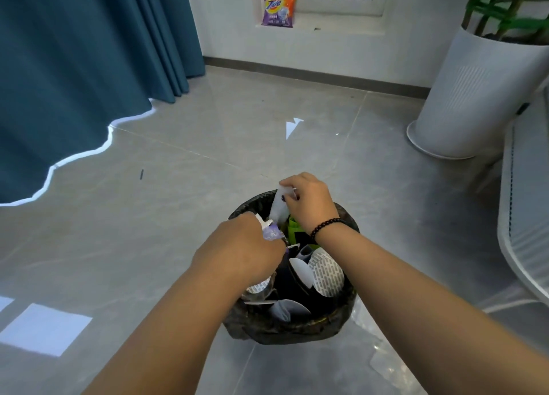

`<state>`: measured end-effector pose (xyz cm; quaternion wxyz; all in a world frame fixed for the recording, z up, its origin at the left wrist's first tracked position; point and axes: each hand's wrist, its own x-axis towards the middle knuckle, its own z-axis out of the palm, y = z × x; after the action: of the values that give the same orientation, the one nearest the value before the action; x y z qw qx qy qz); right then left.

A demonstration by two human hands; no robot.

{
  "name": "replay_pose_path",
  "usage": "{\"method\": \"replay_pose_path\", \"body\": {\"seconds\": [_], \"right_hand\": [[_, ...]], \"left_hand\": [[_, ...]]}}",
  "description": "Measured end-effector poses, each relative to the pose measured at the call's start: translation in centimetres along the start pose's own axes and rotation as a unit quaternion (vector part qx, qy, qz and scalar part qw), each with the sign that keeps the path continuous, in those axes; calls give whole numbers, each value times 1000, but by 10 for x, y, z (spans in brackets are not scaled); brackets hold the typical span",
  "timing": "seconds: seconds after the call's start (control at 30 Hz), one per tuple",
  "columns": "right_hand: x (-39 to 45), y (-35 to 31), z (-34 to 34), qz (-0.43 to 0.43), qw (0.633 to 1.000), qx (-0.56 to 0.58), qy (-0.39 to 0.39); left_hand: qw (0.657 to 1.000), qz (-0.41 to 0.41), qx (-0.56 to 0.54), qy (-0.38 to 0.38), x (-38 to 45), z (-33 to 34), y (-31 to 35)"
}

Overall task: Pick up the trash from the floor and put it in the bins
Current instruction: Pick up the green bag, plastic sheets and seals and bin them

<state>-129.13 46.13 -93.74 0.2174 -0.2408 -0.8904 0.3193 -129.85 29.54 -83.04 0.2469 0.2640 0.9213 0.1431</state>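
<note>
Both hands are over the black-lined bin [289, 329]: left hand [240, 252] clutches a purple wrapper [271, 232], right hand [309, 200] pinches a white packet [280, 206]. Depositing step; next, likely let go.

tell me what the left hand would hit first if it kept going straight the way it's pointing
Most likely the trash already in the bin. The left hand reaches forward and down over the rim, clutching a purple wrapper, and green packaging lies just ahead of it. Depth is hard to judge from above.

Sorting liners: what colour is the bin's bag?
Black, seen in the head view on the bin liner.
</note>
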Motion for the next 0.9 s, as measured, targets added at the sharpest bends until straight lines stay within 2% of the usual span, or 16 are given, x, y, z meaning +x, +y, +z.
{"method": "replay_pose_path", "body": {"seconds": [0.13, 0.27, 0.33, 0.43, 0.5, 0.6, 0.7, 0.9], "right_hand": [[11, -8, 6, -91, 990, -87, -65], [35, -17, -4, -88, 977, -160, -110], [41, -24, -4, -80, 951, -233, -185], [28, -32, 8, -92, 884, -335, -313], [14, -22, 18, -66, 879, -326, -342], [0, -3, 17, -28, 937, -200, -284], [-13, 7, -8, 8, 989, -55, -139], [-62, 30, -87, 74, 993, 96, -11]], "left_hand": [[1000, -7, 20, -5, -1, 0, -11], [1000, -6, 16, -5, -3, -3, -19], [1000, -4, 6, -6, -3, -3, -22], [1000, 0, 12, -15, -3, -3, -21], [1000, 9, 5, -18, -2, -3, -17], [999, 24, -4, -32, 0, -1, -8], [998, 37, 17, -50, 3, 5, -1], [995, 60, 54, -61, 5, 19, 18]]}}
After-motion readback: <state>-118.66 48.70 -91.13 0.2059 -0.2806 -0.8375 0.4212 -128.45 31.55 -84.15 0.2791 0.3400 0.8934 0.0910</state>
